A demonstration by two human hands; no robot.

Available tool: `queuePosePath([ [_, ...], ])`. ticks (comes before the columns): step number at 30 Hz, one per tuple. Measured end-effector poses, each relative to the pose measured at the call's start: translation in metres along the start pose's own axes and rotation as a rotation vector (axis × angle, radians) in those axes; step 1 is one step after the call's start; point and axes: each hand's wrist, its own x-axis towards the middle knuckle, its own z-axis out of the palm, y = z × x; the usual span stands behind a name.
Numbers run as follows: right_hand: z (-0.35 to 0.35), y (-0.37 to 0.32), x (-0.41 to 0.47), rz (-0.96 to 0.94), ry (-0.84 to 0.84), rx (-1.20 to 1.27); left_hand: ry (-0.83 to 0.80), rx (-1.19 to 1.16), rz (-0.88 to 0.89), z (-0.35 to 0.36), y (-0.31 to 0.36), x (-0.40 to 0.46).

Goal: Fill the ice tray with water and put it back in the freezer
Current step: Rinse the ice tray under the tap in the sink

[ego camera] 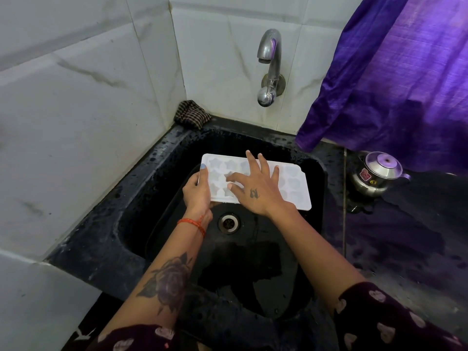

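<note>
gripping the tray's [295,183] left end, the left hand [196,192] held it over the sink [157,178] at frame centre; the right hand [258,188] lay spread flat on top, tray's long axis running left-right, cavities up.

White plastic ice tray [298,188], star-shaped cells, frame centre. Black sink basin [253,262], silver metal drain ring [228,222]. Black bench [395,239] right of frame, speckled with pale droplets. White marble-look wall tiles [76,97] with grey veins, upper left. Chrome tap [271,67] top centre. Dark checked cloth [192,114], brown-black with pale lines, in the corner. Purple glossy curtain [395,79] upper right. Steel kettle [374,177], purple-tinted lid. Left hand [196,192]: pale blue thumbnail, red-orange thread on wrist, dark rose tattoo on forearm. Maroon sleeves [379,317], pale heart print.
</note>
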Motion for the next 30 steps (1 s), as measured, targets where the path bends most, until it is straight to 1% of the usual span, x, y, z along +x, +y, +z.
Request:
queuePosePath([
  [5,0.0,0.001,-0.003,-0.005,0.057,0.048,-0.025,-0.01,-0.001,-0.001,-0.002,-0.002],
  [8,0.002,-0.005,-0.003,-0.057,0.093,0.075,-0.038,-0.013,0.003,0.001,0.0,-0.003],
  [11,0.003,-0.014,0.001,-0.099,0.07,0.033,-0.053,-0.015,0.021,0.004,0.001,-0.003],
  [19,0.0,-0.019,0.007,-0.078,-0.046,-0.034,-0.061,-0.014,0.031,0.005,0.0,-0.003],
  [25,0.002,-0.019,0.006,-0.081,-0.02,-0.072,-0.071,0.005,0.027,0.005,-0.001,-0.006],
  [30,0.004,-0.016,0.007,-0.088,-0.024,-0.041,-0.062,0.001,0.012,0.004,-0.002,-0.008],
])
